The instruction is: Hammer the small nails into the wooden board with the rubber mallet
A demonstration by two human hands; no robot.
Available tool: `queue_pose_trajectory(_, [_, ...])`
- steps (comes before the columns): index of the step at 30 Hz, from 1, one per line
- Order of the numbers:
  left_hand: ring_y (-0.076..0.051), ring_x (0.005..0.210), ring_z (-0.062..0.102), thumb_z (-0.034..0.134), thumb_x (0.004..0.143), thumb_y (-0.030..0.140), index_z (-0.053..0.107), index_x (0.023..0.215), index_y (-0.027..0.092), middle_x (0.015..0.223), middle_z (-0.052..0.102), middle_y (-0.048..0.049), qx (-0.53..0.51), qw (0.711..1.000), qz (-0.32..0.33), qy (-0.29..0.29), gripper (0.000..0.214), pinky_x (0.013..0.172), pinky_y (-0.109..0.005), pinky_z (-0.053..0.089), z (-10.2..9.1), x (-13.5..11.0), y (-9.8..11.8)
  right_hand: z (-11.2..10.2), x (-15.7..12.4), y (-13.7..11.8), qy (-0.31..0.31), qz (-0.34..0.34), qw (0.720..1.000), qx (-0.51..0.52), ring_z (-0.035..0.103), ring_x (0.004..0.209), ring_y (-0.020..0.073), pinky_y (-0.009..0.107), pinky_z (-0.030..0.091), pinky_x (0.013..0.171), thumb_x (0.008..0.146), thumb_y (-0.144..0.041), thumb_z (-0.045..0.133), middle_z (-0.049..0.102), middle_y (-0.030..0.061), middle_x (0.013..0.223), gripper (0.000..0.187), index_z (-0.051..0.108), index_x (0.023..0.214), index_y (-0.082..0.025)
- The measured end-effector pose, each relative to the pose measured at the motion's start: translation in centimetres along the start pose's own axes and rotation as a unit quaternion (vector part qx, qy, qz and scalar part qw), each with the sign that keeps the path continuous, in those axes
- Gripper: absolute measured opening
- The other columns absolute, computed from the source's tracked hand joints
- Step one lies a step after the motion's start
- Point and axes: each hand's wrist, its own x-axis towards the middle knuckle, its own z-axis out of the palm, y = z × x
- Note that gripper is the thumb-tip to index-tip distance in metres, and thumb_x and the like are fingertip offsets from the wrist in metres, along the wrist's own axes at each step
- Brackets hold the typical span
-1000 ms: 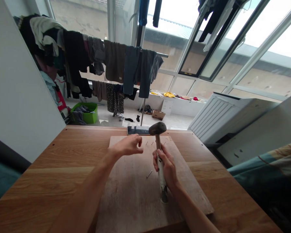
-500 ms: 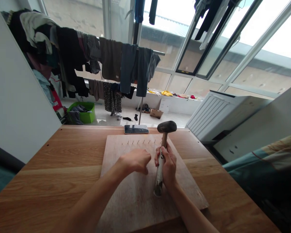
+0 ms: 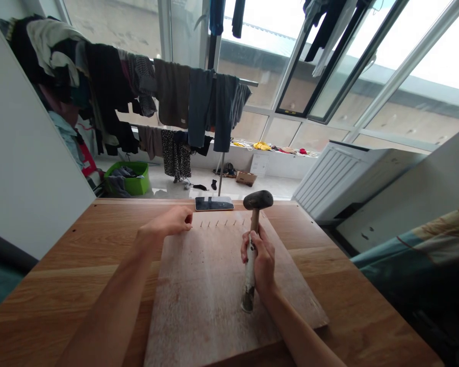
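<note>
My right hand [image 3: 260,261] is wrapped round the pale handle of a hammer [image 3: 251,255]. The hammer stands nearly upright, its dark head [image 3: 258,199] over the far edge of a worn wooden board [image 3: 214,295]. A row of several small nails [image 3: 222,223] stands along that far edge. My left hand [image 3: 170,222] is pinched shut at the left end of the row, fingertips down on the board's far left corner, apparently holding a small nail that barely shows.
The board lies on a wooden table [image 3: 80,265]. A phone [image 3: 214,203] lies flat at the table's far edge. Beyond are a laundry rack [image 3: 168,97], a green basket [image 3: 132,178] and a white unit [image 3: 348,178] to the right.
My left hand came back to the loose nail mid-board, closed over it, then moved to the far left of the nail row. The loose nail is gone from mid-board. The hammer stayed upright.
</note>
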Motion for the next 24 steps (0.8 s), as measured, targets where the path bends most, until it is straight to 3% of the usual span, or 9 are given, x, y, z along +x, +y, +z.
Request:
queue_pose_trajectory(5, [-0.014, 0.064, 0.054, 0.057, 0.064, 0.013, 0.06, 0.065, 0.019, 0.066, 0.059, 0.0013, -0.031, 0.998, 0.05, 0.027, 0.007, 0.059, -0.024, 0.036, 0.6, 0.5, 0.0, 0.1, -0.1, 0.0, -0.006, -0.001, 1.0, -0.009, 0.043, 0.04, 0.0069, 0.02, 0.034, 0.033, 0.093, -0.037, 0.053, 0.051, -0.0047, 0.072, 0.015, 0.052, 0.091, -0.022])
queue_pose_trajectory(15, [-0.016, 0.067, 0.056, 0.056, 0.064, 0.012, 0.061, 0.069, 0.02, 0.069, 0.06, 0.0013, -0.026, 0.997, 0.059, 0.037, 0.011, 0.06, -0.025, 0.038, 1.0, 0.9, -0.4, 0.2, -0.5, 0.4, -0.03, -0.013, 0.999, -0.01, 0.042, 0.04, 0.006, 0.019, 0.032, 0.033, 0.093, -0.039, 0.055, 0.05, -0.0054, 0.072, 0.02, 0.056, 0.099, -0.021])
queue_pose_trajectory(24, [-0.015, 0.067, 0.057, 0.06, 0.063, 0.021, 0.064, 0.072, 0.018, 0.069, 0.062, 0.0014, -0.096, 0.994, 0.053, 0.024, 0.011, 0.059, -0.023, 0.039, 1.2, 0.9, -1.6, 0.7, -0.6, 0.5, -0.126, 0.069, 0.99, -0.011, 0.043, 0.038, 0.0058, 0.018, 0.032, 0.032, 0.09, -0.043, 0.059, 0.051, -0.005, 0.07, 0.035, 0.058, 0.115, -0.018])
